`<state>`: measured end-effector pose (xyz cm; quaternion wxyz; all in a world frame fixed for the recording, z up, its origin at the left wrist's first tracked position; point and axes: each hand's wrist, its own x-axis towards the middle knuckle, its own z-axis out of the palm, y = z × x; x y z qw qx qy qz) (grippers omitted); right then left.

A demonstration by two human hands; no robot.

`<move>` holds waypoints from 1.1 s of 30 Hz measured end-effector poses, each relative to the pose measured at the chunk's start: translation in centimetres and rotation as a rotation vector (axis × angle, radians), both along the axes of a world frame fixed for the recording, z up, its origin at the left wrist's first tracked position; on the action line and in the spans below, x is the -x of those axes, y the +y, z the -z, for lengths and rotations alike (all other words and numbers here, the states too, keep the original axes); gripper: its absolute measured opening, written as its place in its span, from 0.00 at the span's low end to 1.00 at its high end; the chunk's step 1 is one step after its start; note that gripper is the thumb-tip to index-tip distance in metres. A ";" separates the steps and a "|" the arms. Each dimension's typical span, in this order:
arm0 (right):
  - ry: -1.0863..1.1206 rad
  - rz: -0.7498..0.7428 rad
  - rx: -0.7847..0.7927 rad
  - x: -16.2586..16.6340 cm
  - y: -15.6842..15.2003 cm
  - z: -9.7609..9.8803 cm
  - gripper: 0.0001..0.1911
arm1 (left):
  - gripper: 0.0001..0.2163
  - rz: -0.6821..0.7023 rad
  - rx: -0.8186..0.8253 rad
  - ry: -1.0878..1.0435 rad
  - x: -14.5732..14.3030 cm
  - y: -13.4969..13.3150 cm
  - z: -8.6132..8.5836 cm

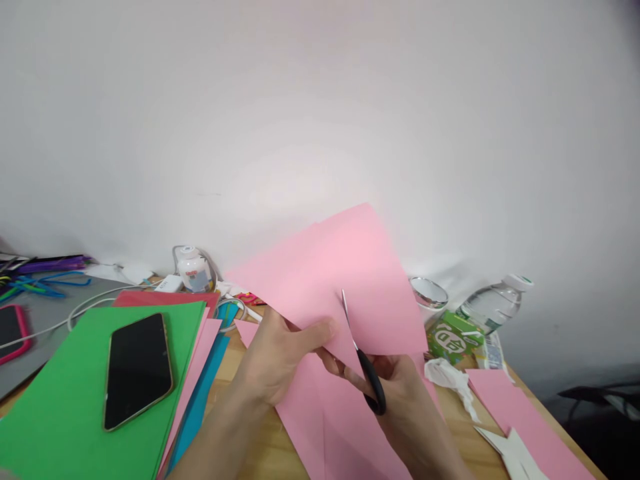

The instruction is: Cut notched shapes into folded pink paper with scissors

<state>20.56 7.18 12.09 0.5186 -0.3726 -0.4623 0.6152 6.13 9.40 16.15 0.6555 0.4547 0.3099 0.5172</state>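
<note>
A large sheet of pink paper [320,260] is held up at a tilt above the table. My left hand [285,350] pinches its lower left edge, thumb on top and fingers underneath. In my right hand [393,387] is a pair of scissors [371,383] with black handles. One blade lies over the sheet's face, pointing away from me; the other is hidden behind the paper. Below the blades the sheet's lower edge shows a cut line. Under both hands, more pink paper [345,427] lies on the wooden table [265,440].
On the left, a phone [137,370] lies on green paper [55,373], with a white bottle [194,270] behind. At right are a round mirror [429,292], a green box [453,337], a tilted water bottle [495,303], crumpled tissue [453,380] and a pink strip [525,413].
</note>
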 end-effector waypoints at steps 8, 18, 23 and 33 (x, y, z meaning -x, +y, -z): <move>-0.005 0.021 0.042 0.0 -0.2 -0.6 0.12 | 0.05 0.008 -0.014 -0.017 -0.1 0.0 0.1; -0.074 0.036 0.064 0.1 -0.5 -0.7 0.13 | 0.05 0.024 -0.050 -0.020 0.0 0.1 0.5; -0.058 0.055 0.057 0.1 -0.3 -0.7 0.12 | 0.04 0.022 -0.039 -0.029 0.0 -0.1 0.5; -0.095 0.093 0.079 0.2 -0.5 -1.1 0.07 | 0.03 0.028 -0.032 -0.002 -0.1 -0.1 0.1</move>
